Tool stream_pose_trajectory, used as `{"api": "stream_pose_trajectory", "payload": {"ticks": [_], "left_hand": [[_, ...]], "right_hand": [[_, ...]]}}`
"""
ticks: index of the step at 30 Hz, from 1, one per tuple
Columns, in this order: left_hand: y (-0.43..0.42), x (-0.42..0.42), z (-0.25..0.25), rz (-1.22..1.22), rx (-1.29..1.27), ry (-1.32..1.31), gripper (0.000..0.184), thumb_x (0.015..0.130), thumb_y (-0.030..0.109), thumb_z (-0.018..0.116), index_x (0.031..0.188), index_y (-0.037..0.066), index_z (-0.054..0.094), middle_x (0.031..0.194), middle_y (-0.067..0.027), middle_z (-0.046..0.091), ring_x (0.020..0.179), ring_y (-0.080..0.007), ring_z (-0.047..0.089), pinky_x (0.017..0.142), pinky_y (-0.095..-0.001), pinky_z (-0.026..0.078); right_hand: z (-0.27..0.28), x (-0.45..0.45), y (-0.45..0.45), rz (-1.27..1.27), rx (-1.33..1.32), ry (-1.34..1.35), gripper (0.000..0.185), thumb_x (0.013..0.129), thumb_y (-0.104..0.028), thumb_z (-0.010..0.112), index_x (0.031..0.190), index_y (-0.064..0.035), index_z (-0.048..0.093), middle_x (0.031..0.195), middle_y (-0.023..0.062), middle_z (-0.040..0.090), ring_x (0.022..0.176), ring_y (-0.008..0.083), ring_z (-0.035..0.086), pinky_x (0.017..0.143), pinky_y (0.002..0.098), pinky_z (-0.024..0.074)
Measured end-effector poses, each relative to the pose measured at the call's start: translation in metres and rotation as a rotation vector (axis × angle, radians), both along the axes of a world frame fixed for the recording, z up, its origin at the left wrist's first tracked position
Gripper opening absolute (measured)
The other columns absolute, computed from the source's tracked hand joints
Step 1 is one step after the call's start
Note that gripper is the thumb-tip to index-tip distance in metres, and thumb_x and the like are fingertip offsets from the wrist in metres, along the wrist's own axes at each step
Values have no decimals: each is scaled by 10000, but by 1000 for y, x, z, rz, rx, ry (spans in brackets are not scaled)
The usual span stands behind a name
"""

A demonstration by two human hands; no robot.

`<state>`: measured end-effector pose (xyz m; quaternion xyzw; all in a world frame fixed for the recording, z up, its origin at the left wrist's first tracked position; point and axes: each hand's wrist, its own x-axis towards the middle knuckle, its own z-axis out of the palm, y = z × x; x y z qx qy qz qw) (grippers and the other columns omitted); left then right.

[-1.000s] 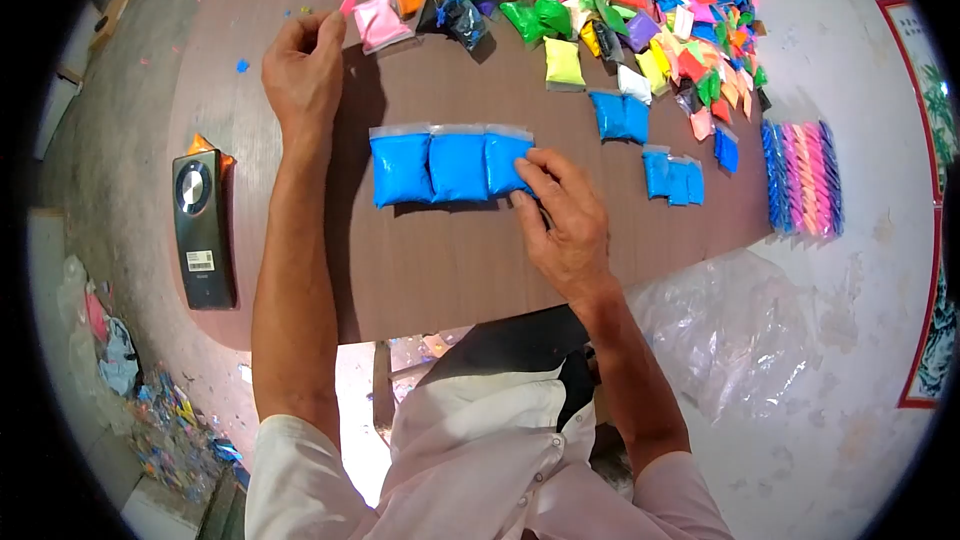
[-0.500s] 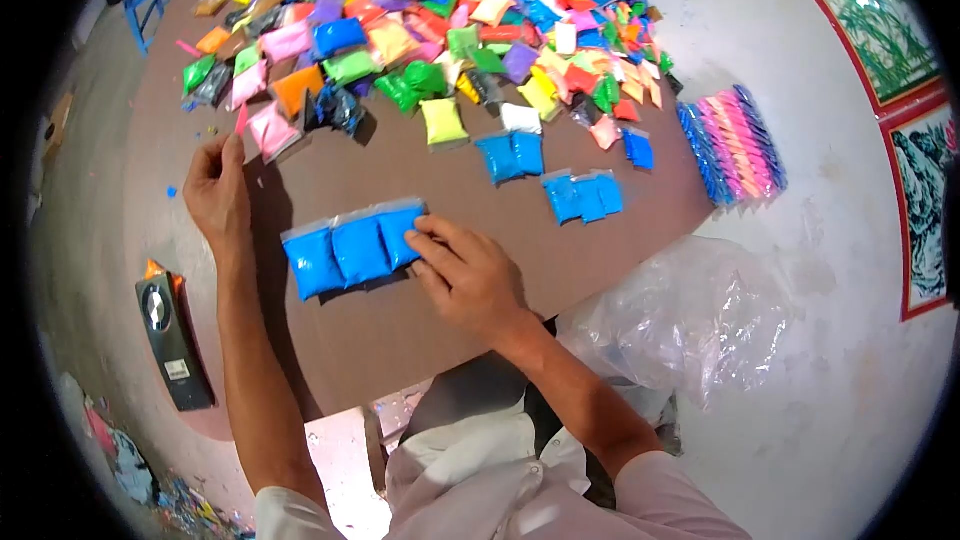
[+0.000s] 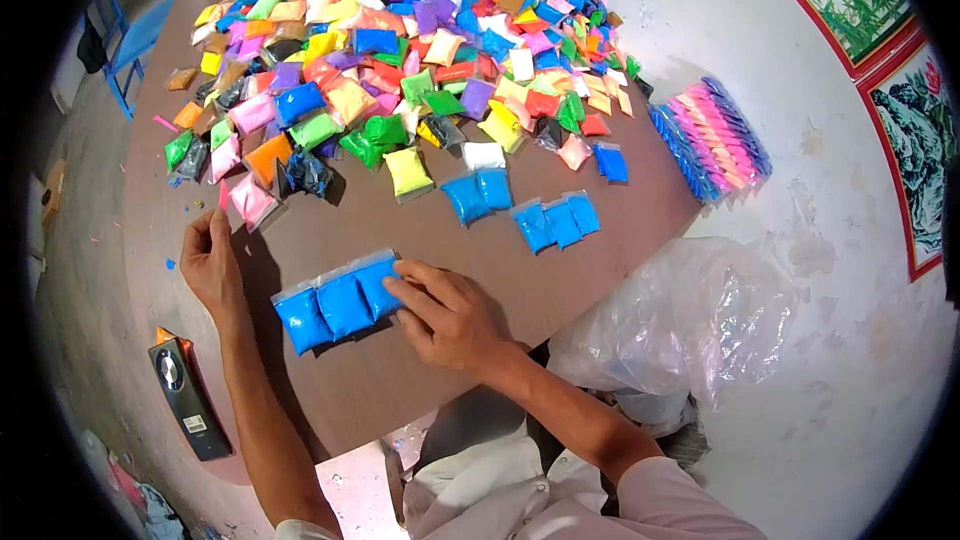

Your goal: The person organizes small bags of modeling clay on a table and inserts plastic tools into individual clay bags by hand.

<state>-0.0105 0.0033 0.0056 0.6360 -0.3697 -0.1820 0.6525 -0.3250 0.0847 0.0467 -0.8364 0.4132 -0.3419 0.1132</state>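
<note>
Evidently, the blue strip (image 3: 345, 306) of three joined packets lies on the table (image 3: 370, 385) between the two hands. The right hand (image 3: 445, 312) grips the strip's right end between fingers and thumb, a hold that seems meant to steady it while leaving the other packets uncovered. Left of the strip and apart from it, the left hand (image 3: 213, 265) pinches a slim pink piece (image 3: 222, 197) at the fingertips, probably for fine control; what the piece is, I cannot tell. Beyond the strip spreads the heap of coloured packets (image 3: 375, 40), presumably set back to leave working room. Right of the strip and farther off lie a blue pair (image 3: 476, 194) and a smaller blue trio (image 3: 556, 221), perhaps grouped by colour. A dark device (image 3: 188, 400) rests left of the strip, seemingly out of the way.
</note>
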Motion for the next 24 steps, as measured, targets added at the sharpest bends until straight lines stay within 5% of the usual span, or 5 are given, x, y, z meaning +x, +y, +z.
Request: {"api": "stream_pose_trajectory", "payload": {"ticks": [9, 15, 17, 24], "left_hand": [[1, 5, -8, -21, 38, 19, 235, 1027, 226, 726, 1045, -8, 741, 850, 25, 641, 743, -52, 517, 661, -222, 415], [1, 7, -12, -20, 53, 11, 240, 1041, 240, 710, 1062, 3, 734, 855, 16, 658, 709, -54, 551, 616, -227, 423], [0, 7, -14, -20, 70, 10, 236, 1041, 241, 711, 1058, 7, 735, 853, 17, 658, 703, -54, 552, 608, -226, 420], [2, 6, -9, 16, 112, -29, 216, 1046, 210, 703, 1003, -2, 711, 850, 16, 638, 713, -49, 531, 639, -211, 435]], "right_hand": [[20, -46, -18, -118, -54, -25, 386, 830, 3, 744, 1214, -20, 719, 1275, 133, 678, 1105, 337, 686, 983, 420, 547], [45, -121, -81, -394, -77, -62, 234, 878, -56, 740, 1111, -39, 747, 1154, 150, 723, 1078, 340, 705, 924, 425, 570], [54, -145, -101, -485, -130, 123, 210, 922, -35, 698, 1128, -36, 742, 1173, 146, 728, 1087, 340, 709, 898, 391, 581], [40, -187, -170, -501, -74, -11, 188, 929, -59, 705, 1112, -36, 744, 1130, 160, 726, 1050, 343, 707, 879, 395, 568]]}}
